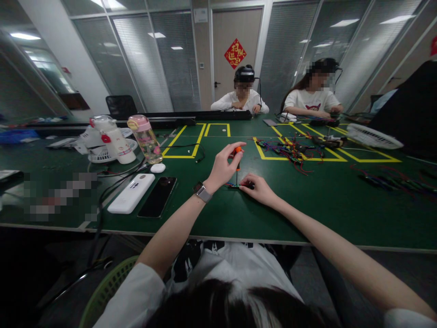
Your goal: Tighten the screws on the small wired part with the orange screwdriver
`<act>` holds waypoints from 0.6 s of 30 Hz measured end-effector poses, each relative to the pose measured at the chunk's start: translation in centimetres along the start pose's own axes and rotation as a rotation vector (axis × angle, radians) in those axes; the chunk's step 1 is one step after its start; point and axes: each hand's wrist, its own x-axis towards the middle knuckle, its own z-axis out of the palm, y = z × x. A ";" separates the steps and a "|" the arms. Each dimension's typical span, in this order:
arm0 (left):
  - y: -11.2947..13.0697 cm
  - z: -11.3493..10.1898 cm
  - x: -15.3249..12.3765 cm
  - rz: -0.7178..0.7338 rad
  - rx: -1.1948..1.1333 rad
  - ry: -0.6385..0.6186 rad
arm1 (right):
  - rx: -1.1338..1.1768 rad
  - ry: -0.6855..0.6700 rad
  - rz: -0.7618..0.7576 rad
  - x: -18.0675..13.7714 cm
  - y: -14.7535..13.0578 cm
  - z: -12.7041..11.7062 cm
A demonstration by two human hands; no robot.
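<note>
My left hand (223, 166) is closed around the orange handle of a small screwdriver (237, 157), which stands upright with its tip down. The tip meets a small dark part with coloured wires (235, 185) lying on the green table (307, 205). My right hand (259, 187) pinches that part and presses it to the table from the right side. A watch sits on my left wrist (202, 192).
Near my left arm lie a black phone (157, 197), a white power bank (131, 193) and a small white case (158, 168). Behind them stand a pink-lidded bottle (145, 139) and a white fan (105, 141). A wire pile (293, 150) lies ahead; two people sit opposite.
</note>
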 end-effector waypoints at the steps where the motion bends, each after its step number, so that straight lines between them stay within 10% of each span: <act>1: 0.0 0.1 -0.1 0.004 0.031 0.017 | -0.003 0.001 0.001 0.0 0.0 0.0; 18: 0.9 0.1 0.1 0.045 0.131 0.044 | 0.007 0.008 0.010 0.1 -0.2 0.0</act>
